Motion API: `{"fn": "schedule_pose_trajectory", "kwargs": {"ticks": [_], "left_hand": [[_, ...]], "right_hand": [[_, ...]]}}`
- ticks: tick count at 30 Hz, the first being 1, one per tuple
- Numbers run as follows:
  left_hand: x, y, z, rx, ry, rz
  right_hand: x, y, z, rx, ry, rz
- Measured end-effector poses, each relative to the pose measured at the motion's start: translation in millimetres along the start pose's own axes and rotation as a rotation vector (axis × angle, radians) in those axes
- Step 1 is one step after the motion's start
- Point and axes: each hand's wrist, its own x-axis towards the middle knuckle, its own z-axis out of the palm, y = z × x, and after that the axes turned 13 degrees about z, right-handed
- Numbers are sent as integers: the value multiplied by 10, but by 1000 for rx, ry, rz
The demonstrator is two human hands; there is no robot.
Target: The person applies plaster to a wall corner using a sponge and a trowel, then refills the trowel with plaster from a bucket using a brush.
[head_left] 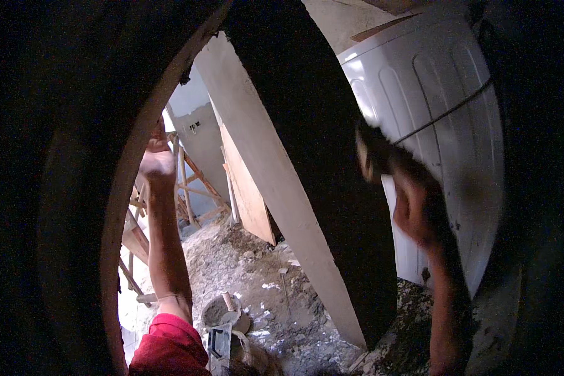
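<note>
Raised at the left, my left hand (156, 156) has its palm against or beside the edge of a dark surround (141, 119), fingers pointing up and partly hidden. At the right, my right hand (410, 197) grips a blurred, dark tool with a pale part (366, 156), too unclear to name. That tool is in front of a white ribbed panel (451, 144) crossed by a dark rod. Between my hands slants a tall post or board (266, 188) with a pale face and a deeply shadowed side.
Beyond are wooden trestles (191, 188) and a leaning plywood sheet (250, 207). Rubble covers the floor (269, 282). Below my left arm stand a round bucket of grey mix with a handled tool (222, 313) and a rectangular item (219, 351), possibly a float.
</note>
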Motion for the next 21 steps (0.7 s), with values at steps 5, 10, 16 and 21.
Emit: {"fn": "schedule_pose_trajectory", "kwargs": {"ticks": [5,10,16,21], "left_hand": [[172,-188,-77,-156,-121,-91],[318,-16,-45,-328,-320,-5],[448,167,-70,-790,-451,-470],[379,88,166,-785,-505,-391]], "right_hand": [[1705,-81,503,-9,307,-239],[1755,-452,722,99,309,-212],[134,-513,170,32,-90,27],[1205,-110,-175,-69,163,-167]]}}
